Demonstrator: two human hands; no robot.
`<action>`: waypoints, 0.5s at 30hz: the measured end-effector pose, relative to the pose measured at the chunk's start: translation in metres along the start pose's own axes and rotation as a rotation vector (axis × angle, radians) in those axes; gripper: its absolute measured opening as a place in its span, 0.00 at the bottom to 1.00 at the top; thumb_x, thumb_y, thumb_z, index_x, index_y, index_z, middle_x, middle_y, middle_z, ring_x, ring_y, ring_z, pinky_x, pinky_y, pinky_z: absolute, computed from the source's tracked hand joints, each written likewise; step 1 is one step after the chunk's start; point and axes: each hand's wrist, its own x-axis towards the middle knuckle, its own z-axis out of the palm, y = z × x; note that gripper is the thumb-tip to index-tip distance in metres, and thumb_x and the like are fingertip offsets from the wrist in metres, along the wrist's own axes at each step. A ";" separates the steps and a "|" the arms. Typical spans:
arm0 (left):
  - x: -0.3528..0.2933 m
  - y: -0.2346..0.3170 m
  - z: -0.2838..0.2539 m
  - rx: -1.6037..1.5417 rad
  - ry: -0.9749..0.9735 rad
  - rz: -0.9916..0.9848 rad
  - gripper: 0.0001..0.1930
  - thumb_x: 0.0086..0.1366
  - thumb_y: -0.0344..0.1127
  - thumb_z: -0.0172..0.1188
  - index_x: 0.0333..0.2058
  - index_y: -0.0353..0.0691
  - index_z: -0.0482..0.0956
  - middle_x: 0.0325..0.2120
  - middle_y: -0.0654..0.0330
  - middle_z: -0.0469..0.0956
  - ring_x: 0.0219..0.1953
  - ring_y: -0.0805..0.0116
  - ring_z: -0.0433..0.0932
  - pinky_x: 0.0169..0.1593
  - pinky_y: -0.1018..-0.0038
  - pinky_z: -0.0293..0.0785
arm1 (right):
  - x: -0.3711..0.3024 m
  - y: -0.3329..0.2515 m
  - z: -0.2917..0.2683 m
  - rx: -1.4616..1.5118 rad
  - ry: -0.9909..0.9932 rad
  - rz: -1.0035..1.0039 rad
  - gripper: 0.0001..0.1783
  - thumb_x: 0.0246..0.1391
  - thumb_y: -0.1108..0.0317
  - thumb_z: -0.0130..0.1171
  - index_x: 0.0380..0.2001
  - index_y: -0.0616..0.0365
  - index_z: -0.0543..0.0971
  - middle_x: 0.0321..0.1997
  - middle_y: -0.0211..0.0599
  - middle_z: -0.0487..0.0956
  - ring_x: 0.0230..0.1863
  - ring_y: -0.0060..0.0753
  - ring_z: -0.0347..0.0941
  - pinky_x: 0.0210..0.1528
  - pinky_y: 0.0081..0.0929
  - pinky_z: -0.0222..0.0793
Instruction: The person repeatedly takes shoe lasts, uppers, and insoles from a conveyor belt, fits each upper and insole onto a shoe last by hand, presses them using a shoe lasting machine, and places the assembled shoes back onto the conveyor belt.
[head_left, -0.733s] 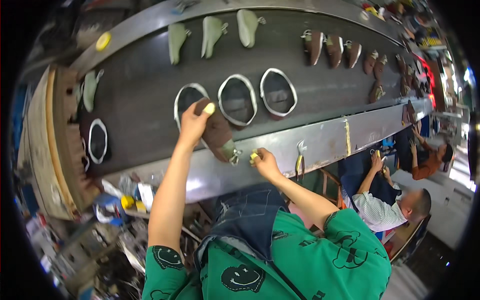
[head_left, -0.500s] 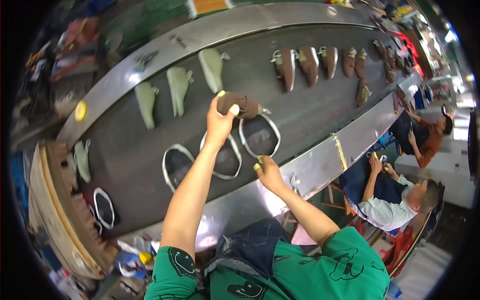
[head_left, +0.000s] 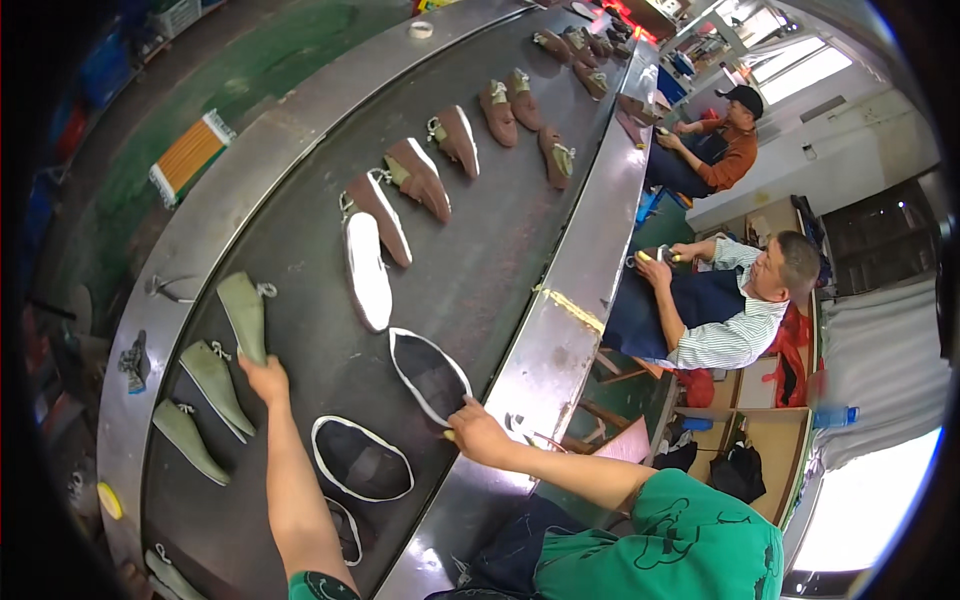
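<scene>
My left hand (head_left: pixel 265 380) closes its fingers round the narrow lower end of a pale green shoe last (head_left: pixel 242 308), which has a small loop at its top. Two more green lasts (head_left: pixel 215 385) (head_left: pixel 188 442) lie beside it on the dark belt. My right hand (head_left: pixel 482 432) pinches the near edge of a white band loop (head_left: pixel 405 368) lying on the belt. A second white band loop (head_left: pixel 318 448) lies between my forearms, with another partly behind my left arm. Beyond them, a shoe (head_left: pixel 368 272) rests with its white sole up.
Several brown shoes (head_left: pixel 420 180) line the belt (head_left: pixel 480 240) toward the far end. Metal rims (head_left: pixel 555 330) edge it on both sides. A yellow tape roll (head_left: pixel 109 500) sits on the left rim. Two seated co-workers (head_left: pixel 735 300) (head_left: pixel 725 140) work along the right side.
My left hand has let go of the brown shoe, now sole up at the row's end, and moved left to a green last. My right hand has taken hold of a band loop. The view has turned.
</scene>
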 end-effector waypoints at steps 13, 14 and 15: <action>-0.236 -0.009 -0.231 -0.808 -0.419 -0.421 0.22 0.54 0.27 0.65 0.50 0.33 0.76 0.42 0.59 0.79 0.42 0.73 0.77 0.48 0.76 0.72 | -0.008 -0.132 -0.108 0.886 -0.058 -0.210 0.05 0.53 0.71 0.54 0.30 0.61 0.74 0.27 0.22 0.70 0.34 0.16 0.64 0.35 0.18 0.61; -0.256 0.000 -0.263 -0.779 -0.469 -0.372 0.22 0.53 0.27 0.66 0.49 0.33 0.76 0.43 0.59 0.79 0.43 0.73 0.76 0.49 0.76 0.72 | -0.007 -0.144 -0.107 1.023 -0.136 -0.140 0.05 0.55 0.72 0.52 0.34 0.59 0.74 0.30 0.23 0.72 0.34 0.18 0.65 0.36 0.19 0.63; -0.277 -0.007 -0.289 -0.799 -0.484 -0.298 0.23 0.52 0.27 0.66 0.49 0.33 0.77 0.43 0.59 0.79 0.43 0.73 0.76 0.49 0.76 0.72 | -0.001 -0.150 -0.098 1.008 -0.151 -0.176 0.08 0.59 0.69 0.49 0.39 0.59 0.75 0.33 0.26 0.72 0.35 0.18 0.66 0.39 0.20 0.65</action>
